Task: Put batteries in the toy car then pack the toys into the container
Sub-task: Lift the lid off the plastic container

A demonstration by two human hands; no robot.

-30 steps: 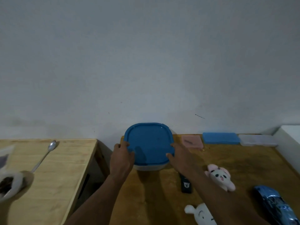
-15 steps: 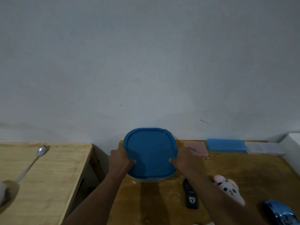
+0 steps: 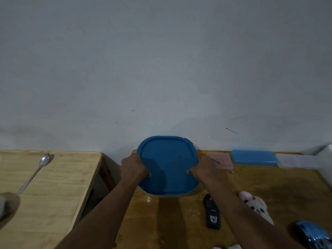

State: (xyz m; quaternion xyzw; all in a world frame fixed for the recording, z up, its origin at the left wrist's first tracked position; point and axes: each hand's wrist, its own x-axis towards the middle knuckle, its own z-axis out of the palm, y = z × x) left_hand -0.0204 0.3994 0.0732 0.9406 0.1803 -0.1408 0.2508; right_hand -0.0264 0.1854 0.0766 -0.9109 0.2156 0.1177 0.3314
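Lid (image 3: 168,165) — left hand (image 3: 133,168) grips edge | right hand (image 3: 204,168) grips opposite edge

Left hand (image 3: 133,168): bare
Right hand (image 3: 204,168): bare
Forearms (image 3: 107,212): bare to the frame edge; dim light may hide marks

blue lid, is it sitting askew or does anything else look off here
Yes: the blue lid tilts toward the camera rather than lying flat on the container, with the left hand and right hand gripping its sides. Nothing else stands out.
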